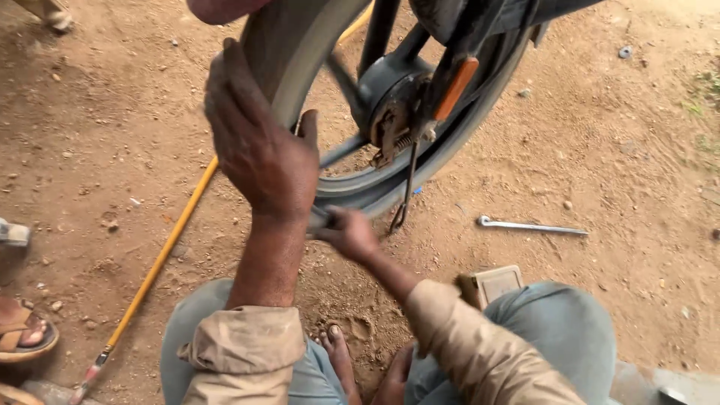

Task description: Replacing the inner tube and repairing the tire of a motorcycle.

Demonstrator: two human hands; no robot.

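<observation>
Bare reddish dirt ground (600, 135), scattered with small stones, lies under everything you are working over. Your left hand (259, 146) is wrapped over the dark tyre (289, 52) of a motorcycle wheel (390, 176), fingers curled across the tread and the thumb hooked round its inner side, so the grip is pressed closed on the rubber. Your right hand (347, 234) reaches in lower, closed on the bottom edge of the rim where tyre and rim meet; whether it pinches a tool or only the tyre edge cannot be told. The wheel stands upright and seen nearly edge-on, its tyre sweeping from the top of the view down and round toward your hands, with the hub and brake drum (390, 101) just right of your left hand and an orange reflector (454, 86) above it. A slim lever (405, 187) hangs from the hub area, pointing down at the dirt. A long yellow rod (161, 251) lies diagonally from the wheel toward the lower left. A silver tyre iron (529, 226) lies flat to the right, its long axis nearly horizontal, well apart from both hands. A small tan box (491, 285) sits by your right knee, and another person's sandalled foot (26, 334) shows at the left edge.
</observation>
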